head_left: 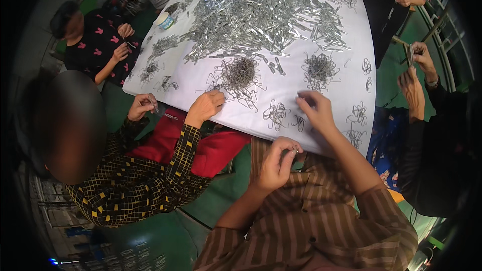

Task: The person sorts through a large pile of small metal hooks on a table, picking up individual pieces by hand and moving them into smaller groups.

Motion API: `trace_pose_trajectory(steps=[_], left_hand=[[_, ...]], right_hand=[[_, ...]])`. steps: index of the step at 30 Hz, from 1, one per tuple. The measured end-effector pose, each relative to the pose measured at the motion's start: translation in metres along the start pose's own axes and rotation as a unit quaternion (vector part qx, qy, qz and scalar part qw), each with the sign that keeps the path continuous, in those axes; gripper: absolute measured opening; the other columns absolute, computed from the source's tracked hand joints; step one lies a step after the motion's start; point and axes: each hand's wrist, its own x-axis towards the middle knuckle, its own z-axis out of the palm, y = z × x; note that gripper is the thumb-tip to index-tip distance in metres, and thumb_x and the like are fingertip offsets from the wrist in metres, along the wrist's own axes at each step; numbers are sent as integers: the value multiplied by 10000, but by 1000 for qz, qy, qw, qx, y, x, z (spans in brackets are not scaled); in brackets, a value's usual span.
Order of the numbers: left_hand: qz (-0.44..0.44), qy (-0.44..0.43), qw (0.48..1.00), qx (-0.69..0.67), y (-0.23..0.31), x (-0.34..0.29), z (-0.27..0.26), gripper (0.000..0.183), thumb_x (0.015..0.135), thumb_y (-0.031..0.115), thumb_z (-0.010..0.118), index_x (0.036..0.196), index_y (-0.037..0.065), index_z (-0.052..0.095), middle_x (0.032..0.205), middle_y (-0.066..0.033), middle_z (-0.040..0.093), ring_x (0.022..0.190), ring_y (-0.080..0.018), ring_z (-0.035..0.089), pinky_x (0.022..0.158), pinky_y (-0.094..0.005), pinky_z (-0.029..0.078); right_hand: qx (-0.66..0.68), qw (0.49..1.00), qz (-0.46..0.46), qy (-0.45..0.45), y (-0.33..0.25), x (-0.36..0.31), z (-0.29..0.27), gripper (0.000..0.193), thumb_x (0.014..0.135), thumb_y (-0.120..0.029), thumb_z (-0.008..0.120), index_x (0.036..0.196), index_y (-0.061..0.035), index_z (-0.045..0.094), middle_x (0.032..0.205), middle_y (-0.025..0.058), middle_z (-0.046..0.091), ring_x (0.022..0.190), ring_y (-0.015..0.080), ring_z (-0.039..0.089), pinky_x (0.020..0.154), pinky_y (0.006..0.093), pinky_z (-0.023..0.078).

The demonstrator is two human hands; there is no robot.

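My left hand (279,164) is closed in a pinch near the table's front edge. A small shiny metal piece (296,151) shows at its fingertips; most of it is hidden by the fingers. Above the table, slightly blurred, my right hand (318,112) has its thumb and forefinger apart, and I see nothing between them. Beside it lie a small cluster of bent wire hooks (299,123) and a larger wire cluster (276,114). Farther back sits a dense pile of wire hooks (320,69).
A big heap of flat silvery metal strips (246,10) covers the back of the white table (196,88). Another wire pile (240,74) lies left of centre. A paper cup (164,20) stands at the left edge. Co-workers sit close; one's hand (207,106) reaches onto the table.
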Motion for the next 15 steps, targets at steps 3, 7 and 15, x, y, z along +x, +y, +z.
trace_pose_trajectory(steps=[3, 7, 15], left_hand=[[16, -5, 1000, 5, -2, -5, 6, 90, 871, -74, 402, 938, -15, 417, 905, -133, 519, 823, -164, 523, 784, -278, 426], [32, -10, 999, 15, 2, -6, 9, 89, 866, -77, 408, 927, -13, 420, 899, -140, 521, 820, -184, 537, 778, -293, 434], [0, 16, 999, 29, 6, -6, 9, 114, 838, -88, 466, 927, -16, 468, 873, -137, 572, 775, -201, 578, 704, -288, 467]], right_hand=[[-97, 995, -14, 1, 6, 47, 28, 266, 770, -157, 665, 961, 24, 626, 959, 158, 603, 713, 238, 588, 664, 325, 480], [-291, 939, -175, 56, 32, 84, 68, 382, 763, -153, 658, 1097, 10, 570, 1186, 187, 511, 991, 313, 528, 820, 394, 443], [-428, 867, -243, -73, 41, 85, 86, 348, 820, -150, 521, 1126, 14, 545, 1207, 176, 514, 1125, 305, 464, 931, 353, 394]])
